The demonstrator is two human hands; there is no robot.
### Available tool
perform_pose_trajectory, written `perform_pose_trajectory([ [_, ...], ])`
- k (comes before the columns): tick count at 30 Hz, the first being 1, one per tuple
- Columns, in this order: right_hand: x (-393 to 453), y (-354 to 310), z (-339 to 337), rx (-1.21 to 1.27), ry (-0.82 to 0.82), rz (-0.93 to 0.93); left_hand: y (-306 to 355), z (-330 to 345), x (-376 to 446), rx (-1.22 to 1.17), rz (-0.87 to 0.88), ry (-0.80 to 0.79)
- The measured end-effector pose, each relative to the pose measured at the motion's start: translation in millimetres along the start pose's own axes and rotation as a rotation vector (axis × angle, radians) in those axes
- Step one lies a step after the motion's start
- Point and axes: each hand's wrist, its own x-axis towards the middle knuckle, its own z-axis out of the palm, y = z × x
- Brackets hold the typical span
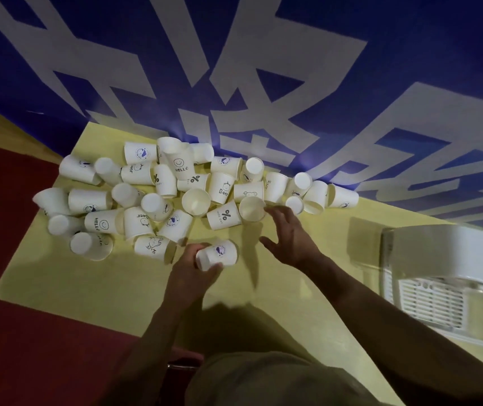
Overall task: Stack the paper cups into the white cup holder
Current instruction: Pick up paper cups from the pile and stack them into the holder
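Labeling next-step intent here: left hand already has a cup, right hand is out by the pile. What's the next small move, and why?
Probably: close the right hand on the open-mouthed cup at its fingertips. The fingers are spread and hold nothing, that cup is the nearest in the pile, and the left hand already grips a whale-print cup it could nest with. The white holder sits off right.

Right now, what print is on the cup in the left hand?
White cup with a small round blue-purple logo, gripped by the left hand; head view, details blurred.
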Motion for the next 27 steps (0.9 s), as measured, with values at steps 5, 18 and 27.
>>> perform_pose_trajectory([
  [5,39,-18,6,-0.186,-0.035,-0.065,-11,12,3,-0.003,0.007,-0.093],
  [18,45,-13,18,-0.305,-0.128,-0.046,-6,32,34,0.483,0.185,-0.204],
  [27,23,3,17,-0.267,-0.132,0.001,27,36,40,0.351,0.235,-0.192],
])
